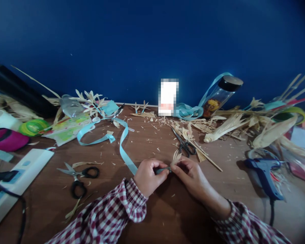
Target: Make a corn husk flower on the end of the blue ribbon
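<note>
My left hand (149, 177) is closed, thumb and forefinger pinching a light blue ribbon (127, 159). One length of it trails from that hand back across the table. My right hand (193, 174) pinches the base of a small pale corn husk flower (176, 158), whose pointed strips stick up above the fingertips. Between the two hands, blue ribbon meets the flower's base; the fingers hide most of that join. Black-handled scissors (185, 147) lie just beyond my right hand. Another pair of scissors (77, 176), blades apart, rests to the left of my left sleeve.
A blue glue gun (265, 174) lies at right, a white power strip (27, 179) at left. Dried corn husks (226, 128), a lidded clear jar (220, 96), coiled ribbon (189, 112) and finished-looking husk sprigs (91, 101) line the back. Husk scraps litter the brown table (147, 145).
</note>
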A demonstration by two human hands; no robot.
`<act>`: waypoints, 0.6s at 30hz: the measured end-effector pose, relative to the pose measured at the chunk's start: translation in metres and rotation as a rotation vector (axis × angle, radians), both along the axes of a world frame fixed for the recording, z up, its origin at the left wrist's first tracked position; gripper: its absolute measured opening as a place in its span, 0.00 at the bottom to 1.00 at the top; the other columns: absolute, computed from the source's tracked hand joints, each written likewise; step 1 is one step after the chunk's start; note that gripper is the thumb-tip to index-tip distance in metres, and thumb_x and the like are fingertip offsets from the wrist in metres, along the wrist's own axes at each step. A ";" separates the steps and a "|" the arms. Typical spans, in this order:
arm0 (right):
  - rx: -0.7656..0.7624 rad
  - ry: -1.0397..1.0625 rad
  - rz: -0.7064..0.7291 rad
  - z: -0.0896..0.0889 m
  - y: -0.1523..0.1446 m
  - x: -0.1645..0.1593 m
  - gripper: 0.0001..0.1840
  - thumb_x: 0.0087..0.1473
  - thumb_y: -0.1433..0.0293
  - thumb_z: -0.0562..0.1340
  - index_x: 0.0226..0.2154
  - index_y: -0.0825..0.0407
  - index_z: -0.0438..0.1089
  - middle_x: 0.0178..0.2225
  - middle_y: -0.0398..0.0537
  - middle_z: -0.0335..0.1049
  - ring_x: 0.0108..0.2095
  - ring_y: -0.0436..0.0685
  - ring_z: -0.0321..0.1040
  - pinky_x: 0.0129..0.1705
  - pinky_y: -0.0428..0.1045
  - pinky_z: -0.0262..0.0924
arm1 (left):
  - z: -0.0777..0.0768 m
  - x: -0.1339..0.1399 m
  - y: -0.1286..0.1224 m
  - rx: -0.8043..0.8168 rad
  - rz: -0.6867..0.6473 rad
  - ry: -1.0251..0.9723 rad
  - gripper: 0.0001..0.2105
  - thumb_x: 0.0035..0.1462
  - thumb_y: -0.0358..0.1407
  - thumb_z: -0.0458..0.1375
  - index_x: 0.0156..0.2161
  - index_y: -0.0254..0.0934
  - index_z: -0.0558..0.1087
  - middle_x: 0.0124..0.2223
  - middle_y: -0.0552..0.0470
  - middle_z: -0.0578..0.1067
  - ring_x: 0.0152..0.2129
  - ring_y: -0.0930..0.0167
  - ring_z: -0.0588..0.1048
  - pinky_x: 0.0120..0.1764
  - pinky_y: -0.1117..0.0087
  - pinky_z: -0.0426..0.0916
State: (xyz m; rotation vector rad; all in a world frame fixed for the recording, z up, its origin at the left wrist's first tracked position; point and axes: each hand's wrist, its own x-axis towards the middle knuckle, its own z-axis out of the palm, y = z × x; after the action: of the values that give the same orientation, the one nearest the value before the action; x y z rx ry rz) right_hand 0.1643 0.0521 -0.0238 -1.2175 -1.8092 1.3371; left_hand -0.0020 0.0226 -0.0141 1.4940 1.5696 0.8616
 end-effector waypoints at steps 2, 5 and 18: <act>0.001 -0.008 -0.003 0.000 0.000 0.000 0.10 0.55 0.64 0.58 0.28 0.54 0.67 0.26 0.45 0.68 0.28 0.52 0.63 0.31 0.46 0.58 | 0.000 0.000 0.000 -0.006 0.003 0.005 0.04 0.47 0.32 0.58 0.26 0.34 0.75 0.24 0.54 0.77 0.22 0.72 0.72 0.27 0.74 0.65; -0.008 -0.006 -0.004 -0.001 0.000 0.000 0.10 0.55 0.64 0.59 0.29 0.54 0.67 0.26 0.44 0.68 0.28 0.52 0.63 0.31 0.46 0.58 | 0.000 0.001 0.000 -0.025 0.000 0.003 0.05 0.48 0.31 0.58 0.26 0.34 0.75 0.24 0.54 0.76 0.22 0.73 0.72 0.26 0.75 0.64; -0.107 0.046 0.103 0.011 0.007 0.004 0.10 0.54 0.65 0.59 0.28 0.54 0.70 0.27 0.44 0.71 0.31 0.53 0.66 0.35 0.46 0.60 | 0.000 -0.003 0.002 -0.192 -0.064 -0.128 0.09 0.49 0.35 0.57 0.28 0.32 0.77 0.26 0.51 0.77 0.24 0.72 0.71 0.28 0.74 0.63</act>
State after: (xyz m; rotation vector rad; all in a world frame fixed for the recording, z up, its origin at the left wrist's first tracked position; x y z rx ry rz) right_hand 0.1684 0.0591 -0.0131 -1.1521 -1.8095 1.5245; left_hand -0.0054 0.0245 -0.0145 1.3194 1.4589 0.7333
